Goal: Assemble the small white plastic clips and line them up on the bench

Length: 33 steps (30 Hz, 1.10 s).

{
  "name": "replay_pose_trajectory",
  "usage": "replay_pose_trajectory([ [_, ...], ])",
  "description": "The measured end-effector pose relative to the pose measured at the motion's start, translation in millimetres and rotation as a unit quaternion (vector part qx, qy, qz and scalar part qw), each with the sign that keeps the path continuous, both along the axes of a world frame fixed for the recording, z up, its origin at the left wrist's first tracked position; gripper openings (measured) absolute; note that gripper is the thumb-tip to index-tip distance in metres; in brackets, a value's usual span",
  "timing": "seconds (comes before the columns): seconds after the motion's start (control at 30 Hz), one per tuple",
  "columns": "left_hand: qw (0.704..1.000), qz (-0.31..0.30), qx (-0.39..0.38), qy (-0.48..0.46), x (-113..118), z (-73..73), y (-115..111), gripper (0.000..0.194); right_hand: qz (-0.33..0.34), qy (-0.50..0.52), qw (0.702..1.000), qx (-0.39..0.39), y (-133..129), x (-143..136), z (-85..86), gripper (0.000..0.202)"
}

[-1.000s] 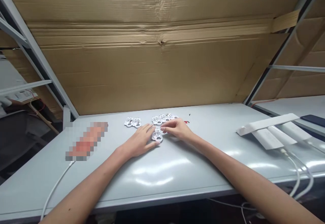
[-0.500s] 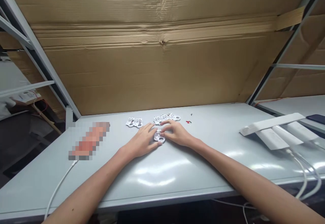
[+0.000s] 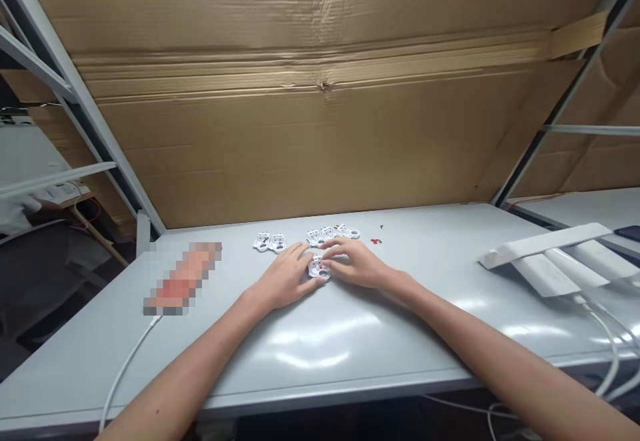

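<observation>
A small white plastic part with a round hole lies flat on the table between my hands. My left hand steadies it from the left, thumb along its near edge and fingers at its far side. From the right, my right hand reaches over it with thumb and forefinger brought together on its top. Whatever is between those fingertips is too small to make out. Just beyond my hands lie several similar white parts, and another pair of white parts sits further left.
Small red and black bits lie to the right of the parts. A blurred-out reddish device with a white cable is at left. White power adapters with cables stand at right. A cardboard wall closes off the back.
The whole view has shifted slightly, so everything sits a little further right. Both hands stay at the same white part, with the right fingertips barely moved on it.
</observation>
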<state>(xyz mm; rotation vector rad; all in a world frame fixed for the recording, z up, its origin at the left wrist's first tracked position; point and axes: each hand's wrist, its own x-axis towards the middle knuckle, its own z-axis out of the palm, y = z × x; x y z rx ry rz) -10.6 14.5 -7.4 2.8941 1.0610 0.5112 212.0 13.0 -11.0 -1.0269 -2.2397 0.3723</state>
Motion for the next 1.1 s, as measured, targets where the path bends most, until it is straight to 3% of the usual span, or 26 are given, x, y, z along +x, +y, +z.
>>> replay_pose_trajectory([
  [0.27,1.0,0.017,0.006,0.003,-2,1.9,-2,0.041,0.06,0.007,0.997,-0.039,-2,-2,0.5,0.02],
  [0.43,1.0,-0.002,0.003,0.007,-2,6.9,-2,0.039,0.075,-0.007,0.997,-0.033,-6,-4,0.9,0.021],
  [0.6,0.999,0.025,0.007,0.023,-11,9.8,3,0.042,0.072,-0.011,0.997,-0.028,-7,-4,0.6,0.024],
  [0.83,0.998,0.057,0.006,0.027,-27,2.7,19,0.046,0.018,-0.044,0.999,0.0,-2,-1,-10.1,0.023],
  [1.1,0.992,0.105,0.038,-0.062,-18,-4.3,22,0.039,0.053,-0.018,0.998,0.0,-1,0,-7.0,0.022],
])
